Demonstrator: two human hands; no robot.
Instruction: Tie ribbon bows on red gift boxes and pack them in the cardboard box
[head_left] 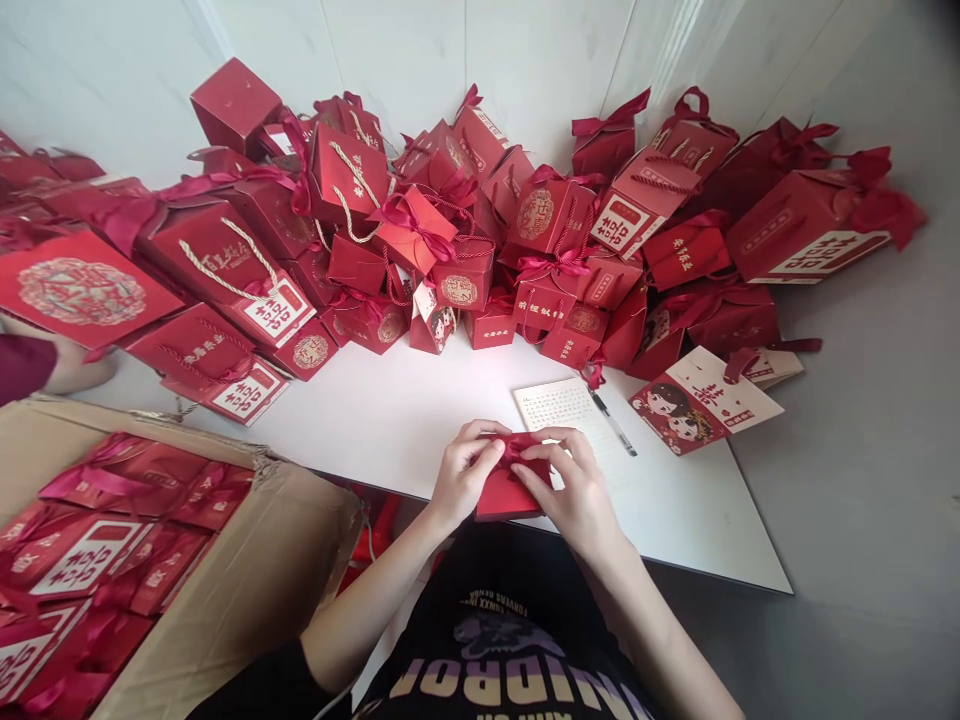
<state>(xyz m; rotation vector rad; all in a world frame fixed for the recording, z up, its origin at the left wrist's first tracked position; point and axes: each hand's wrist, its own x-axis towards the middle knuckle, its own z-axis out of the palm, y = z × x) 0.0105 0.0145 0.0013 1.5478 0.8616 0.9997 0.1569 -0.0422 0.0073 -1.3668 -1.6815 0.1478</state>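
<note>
A small red gift box [507,497] sits at the table's front edge, close to my body. Dark red ribbon [513,449] lies across its top, gathered near the middle. My left hand [461,475] pinches the ribbon from the left, thumb against fingers. From the right, my right hand [576,490] holds the ribbon between thumb and bent fingers. The fingertips hide part of the ribbon, so its exact shape is unclear. Just behind the box lies an open notebook [559,403] with handwritten lines, and a black-and-clear pen [613,424] rests on its right side.
Many red gift boxes [547,305] with ribbons and cord handles are piled along the wall. A white-and-red card-printed box [701,400] stands at the right. On the left, a cardboard carton [247,560] holds more red boxes. Another person's arm [79,372] shows at the left edge.
</note>
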